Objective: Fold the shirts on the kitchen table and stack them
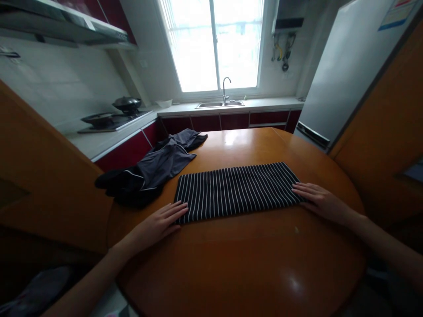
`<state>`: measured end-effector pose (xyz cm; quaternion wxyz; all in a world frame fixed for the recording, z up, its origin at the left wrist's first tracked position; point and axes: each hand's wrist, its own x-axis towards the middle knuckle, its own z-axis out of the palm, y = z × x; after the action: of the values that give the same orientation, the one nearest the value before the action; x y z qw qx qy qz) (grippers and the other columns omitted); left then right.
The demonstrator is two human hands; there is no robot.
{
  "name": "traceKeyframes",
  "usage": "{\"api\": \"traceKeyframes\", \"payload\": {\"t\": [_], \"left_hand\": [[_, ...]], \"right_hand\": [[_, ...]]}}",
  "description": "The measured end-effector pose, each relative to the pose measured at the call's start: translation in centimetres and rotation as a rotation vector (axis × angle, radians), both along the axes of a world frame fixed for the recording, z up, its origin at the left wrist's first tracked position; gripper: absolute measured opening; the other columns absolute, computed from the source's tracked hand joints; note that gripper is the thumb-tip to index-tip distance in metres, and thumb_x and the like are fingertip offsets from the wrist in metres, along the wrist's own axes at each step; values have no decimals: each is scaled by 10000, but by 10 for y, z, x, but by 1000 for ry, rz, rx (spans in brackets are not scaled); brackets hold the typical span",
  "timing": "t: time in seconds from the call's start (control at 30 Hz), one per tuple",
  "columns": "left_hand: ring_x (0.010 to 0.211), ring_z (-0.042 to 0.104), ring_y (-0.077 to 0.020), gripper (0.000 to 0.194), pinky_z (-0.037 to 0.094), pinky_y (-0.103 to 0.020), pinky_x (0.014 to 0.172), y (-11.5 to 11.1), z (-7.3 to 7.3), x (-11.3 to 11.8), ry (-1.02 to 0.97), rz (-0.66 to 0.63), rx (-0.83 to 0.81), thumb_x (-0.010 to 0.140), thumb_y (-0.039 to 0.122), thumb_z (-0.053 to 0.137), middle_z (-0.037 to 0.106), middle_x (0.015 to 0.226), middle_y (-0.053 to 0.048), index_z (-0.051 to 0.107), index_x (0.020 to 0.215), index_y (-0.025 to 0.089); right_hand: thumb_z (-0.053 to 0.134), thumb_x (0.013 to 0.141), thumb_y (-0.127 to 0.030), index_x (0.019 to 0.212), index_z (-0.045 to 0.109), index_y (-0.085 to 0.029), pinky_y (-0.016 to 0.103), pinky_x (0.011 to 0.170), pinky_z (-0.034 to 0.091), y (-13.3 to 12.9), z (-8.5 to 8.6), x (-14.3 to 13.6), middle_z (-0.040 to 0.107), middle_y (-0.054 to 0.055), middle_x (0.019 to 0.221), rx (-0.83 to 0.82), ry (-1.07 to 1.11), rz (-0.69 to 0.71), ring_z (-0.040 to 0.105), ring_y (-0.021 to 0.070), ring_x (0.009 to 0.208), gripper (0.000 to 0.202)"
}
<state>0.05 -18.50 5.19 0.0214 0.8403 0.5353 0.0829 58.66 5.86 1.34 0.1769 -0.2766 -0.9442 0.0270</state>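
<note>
A black cloth with white stripes, folded into a long flat rectangle, lies across the middle of the round wooden table. My left hand rests on its near left corner, fingers stretched out and flat. At the other end, the fingertips of my right hand lie on the right edge, fingers extended too. Neither hand grips the cloth. What kind of article the folded cloth is cannot be made out. Left of it, a rumpled dark grey and black garment with white piping is spread along the table's left edge.
Behind the table runs a counter with a sink and a faucet under the window. A stove with a wok and a pan stands at the left. A tall refrigerator is on the right.
</note>
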Motion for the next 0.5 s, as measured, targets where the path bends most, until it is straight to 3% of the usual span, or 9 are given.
{"api": "traceKeyframes", "payload": {"t": [0.1, 0.23, 0.5], "left_hand": [[1388, 493, -232, 552, 413, -433, 1170, 2, -2, -3, 20, -19, 65, 994, 188, 511, 526, 1503, -38, 423, 1527, 300], [1379, 503, -206, 643, 428, -407, 1166, 4, -3, 1, 34, 30, 113, 942, 18, 395, 526, 1503, -23, 432, 1522, 294], [1376, 507, -209, 665, 398, -477, 1178, 19, -8, -1, -5, 11, 138, 842, -3, 442, 576, 1456, -18, 557, 1424, 297]], "right_hand": [[493, 930, -195, 1402, 588, -319, 513, 1168, 398, 5, 5, -2, 579, 12, 1452, 47, -13, 36, 522, 262, 1355, 498], [461, 906, -143, 1352, 635, -301, 518, 1121, 456, 7, 3, -6, 625, 28, 1399, 97, 9, 4, 577, 266, 1299, 504], [475, 900, -164, 1278, 689, -312, 518, 1072, 502, 12, -3, -2, 659, 24, 1352, 101, 55, -19, 596, 273, 1276, 459]]}}
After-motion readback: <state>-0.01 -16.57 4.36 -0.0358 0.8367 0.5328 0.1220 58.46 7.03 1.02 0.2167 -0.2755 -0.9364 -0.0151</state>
